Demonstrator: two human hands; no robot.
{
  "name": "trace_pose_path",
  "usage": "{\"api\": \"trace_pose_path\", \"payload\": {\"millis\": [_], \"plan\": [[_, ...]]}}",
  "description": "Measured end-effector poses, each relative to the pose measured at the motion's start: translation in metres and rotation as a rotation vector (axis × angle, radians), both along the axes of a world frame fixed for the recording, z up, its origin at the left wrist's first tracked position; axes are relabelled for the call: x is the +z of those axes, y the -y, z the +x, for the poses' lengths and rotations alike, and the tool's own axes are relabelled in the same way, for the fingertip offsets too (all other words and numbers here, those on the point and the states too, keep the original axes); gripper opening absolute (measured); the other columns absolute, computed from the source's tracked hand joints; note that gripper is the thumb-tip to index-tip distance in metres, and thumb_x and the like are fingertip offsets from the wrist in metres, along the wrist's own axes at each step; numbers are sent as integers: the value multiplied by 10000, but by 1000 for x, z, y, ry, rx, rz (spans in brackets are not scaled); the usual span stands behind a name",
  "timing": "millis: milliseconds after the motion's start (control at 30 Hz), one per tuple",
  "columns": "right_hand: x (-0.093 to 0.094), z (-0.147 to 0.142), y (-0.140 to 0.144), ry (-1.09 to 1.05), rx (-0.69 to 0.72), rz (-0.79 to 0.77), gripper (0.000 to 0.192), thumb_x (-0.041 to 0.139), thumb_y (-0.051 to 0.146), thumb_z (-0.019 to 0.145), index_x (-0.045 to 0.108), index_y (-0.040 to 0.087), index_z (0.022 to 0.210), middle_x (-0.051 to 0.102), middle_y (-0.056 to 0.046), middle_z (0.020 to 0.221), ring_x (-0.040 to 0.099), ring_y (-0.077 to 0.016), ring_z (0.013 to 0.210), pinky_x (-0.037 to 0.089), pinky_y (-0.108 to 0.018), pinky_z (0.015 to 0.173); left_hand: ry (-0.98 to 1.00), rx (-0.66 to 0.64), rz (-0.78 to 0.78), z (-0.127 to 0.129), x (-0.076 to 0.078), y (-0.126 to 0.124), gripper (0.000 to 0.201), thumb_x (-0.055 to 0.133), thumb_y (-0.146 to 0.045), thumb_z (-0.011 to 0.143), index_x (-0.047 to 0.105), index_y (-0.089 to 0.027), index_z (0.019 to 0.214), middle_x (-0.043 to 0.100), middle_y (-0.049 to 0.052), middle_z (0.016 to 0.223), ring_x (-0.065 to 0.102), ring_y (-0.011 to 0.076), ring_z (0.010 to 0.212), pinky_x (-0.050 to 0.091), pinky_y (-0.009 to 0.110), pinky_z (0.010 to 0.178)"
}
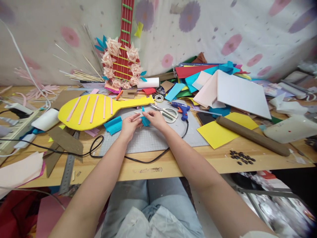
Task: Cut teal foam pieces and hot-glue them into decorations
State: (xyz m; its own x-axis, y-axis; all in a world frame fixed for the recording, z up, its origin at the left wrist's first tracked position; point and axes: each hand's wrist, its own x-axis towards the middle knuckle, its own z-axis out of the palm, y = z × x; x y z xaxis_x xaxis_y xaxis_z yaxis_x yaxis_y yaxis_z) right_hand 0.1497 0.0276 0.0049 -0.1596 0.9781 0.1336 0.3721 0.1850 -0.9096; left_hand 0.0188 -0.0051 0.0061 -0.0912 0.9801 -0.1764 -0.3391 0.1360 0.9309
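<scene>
Over the grey cutting mat [146, 142], my left hand [130, 126] and my right hand [155, 119] meet at a small piece of blue crepe paper [145, 121]. Fingers of both hands are closed on it, and its tip pokes up between them. A short pale sliver shows by my left fingertips, too small to name. To the left of my left hand lies a folded blue crepe paper piece [113, 125]. Beyond my right hand rest scissors [170, 115] and a blue glue gun [182, 109].
A yellow paddle-shaped board [86, 110] with pink strips lies at left. Behind it stands a red stringed-instrument model [125, 59] with paper flowers. Paper sheets [242, 94] pile at right, near a brown roll [252, 135] and black beads [242, 157]. A black cord [146, 161] crosses the front.
</scene>
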Motion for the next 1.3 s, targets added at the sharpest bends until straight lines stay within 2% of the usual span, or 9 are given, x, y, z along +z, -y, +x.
{"api": "trace_pose_path", "payload": {"millis": [133, 267, 500, 667, 867, 1033, 1300], "plan": [[1, 2, 0, 132, -36, 129, 250, 549, 359, 775, 601, 149, 650, 579, 9, 622, 474, -94, 583, 339, -220, 573, 11, -30, -2, 0, 0, 0, 340, 705, -82, 610, 654, -97, 946, 698, 101, 914, 660, 149, 716, 533, 311, 726], [5, 6, 0, 215, -61, 218, 224, 565, 346, 772, 619, 160, 658, 593, 5, 626, 485, -103, 593, 337, -231, 589, 40, -84, 3, -1, 2, 1, 297, 716, -105, 608, 670, -102, 902, 697, 73, 822, 654, 139, 684, 532, 298, 716], [7, 13, -3, 35, 16, 83, 304, 577, 440, 737, 634, 154, 652, 565, 14, 560, 462, -95, 530, 330, -223, 522, 40, -47, -16, -3, 4, 0, 283, 732, -100, 584, 678, -102, 862, 689, 64, 759, 639, 126, 632, 527, 287, 690], [5, 12, -1, 58, -73, 187, 304, 564, 428, 748, 611, 156, 621, 566, 13, 581, 456, -92, 550, 318, -222, 532, -8, -20, -14, -3, 2, -1, 288, 750, -145, 569, 680, -98, 844, 686, 68, 744, 637, 138, 624, 527, 304, 680], [0, 4, 0, 20, -24, 230, 281, 555, 411, 760, 585, 160, 639, 534, 23, 590, 436, -88, 561, 314, -219, 543, -40, 48, 6, -5, 4, 0, 318, 778, -179, 514, 671, -97, 802, 672, 51, 678, 625, 140, 579, 521, 308, 648], [1, 2, 1, -23, -20, 198, 278, 546, 411, 762, 566, 164, 634, 494, 31, 573, 411, -87, 564, 318, -213, 538, -50, 63, 16, -5, 7, 1, 331, 790, -176, 480, 660, -110, 776, 660, 30, 643, 609, 122, 551, 511, 271, 597], [-4, -1, 2, -103, 22, 157, 303, 544, 443, 751, 554, 169, 621, 486, 30, 574, 419, -84, 554, 331, -210, 526, -58, 83, -10, -8, 7, 0, 359, 803, -144, 465, 656, -109, 790, 652, 32, 632, 600, 120, 545, 506, 290, 629]]}}
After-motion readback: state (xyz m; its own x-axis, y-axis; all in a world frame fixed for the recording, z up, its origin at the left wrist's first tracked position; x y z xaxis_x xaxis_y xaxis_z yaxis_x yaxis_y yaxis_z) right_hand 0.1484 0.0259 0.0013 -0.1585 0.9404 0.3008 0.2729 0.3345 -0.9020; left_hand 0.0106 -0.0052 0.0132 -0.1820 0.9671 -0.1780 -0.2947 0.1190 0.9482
